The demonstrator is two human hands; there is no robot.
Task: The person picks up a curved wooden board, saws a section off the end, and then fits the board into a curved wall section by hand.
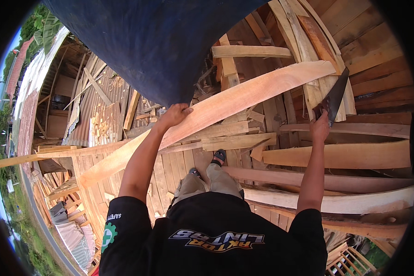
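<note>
**An open-air timber yard under daylight**

The ground was covered by loose planks (363,156) and offcuts, laid across one another near and far. A dark blue curved hull (161,46) was seen overhead at the far side. Corrugated metal sheets (89,115) were spread to the left, beside a wooden shed frame (55,92). Trees (37,23) and bright sky were visible at the far left.

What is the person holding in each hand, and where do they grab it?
The left hand grips the long pale plank on its upper edge, near the middle. The right hand holds a dark saw blade at its lower, handle end.
</note>
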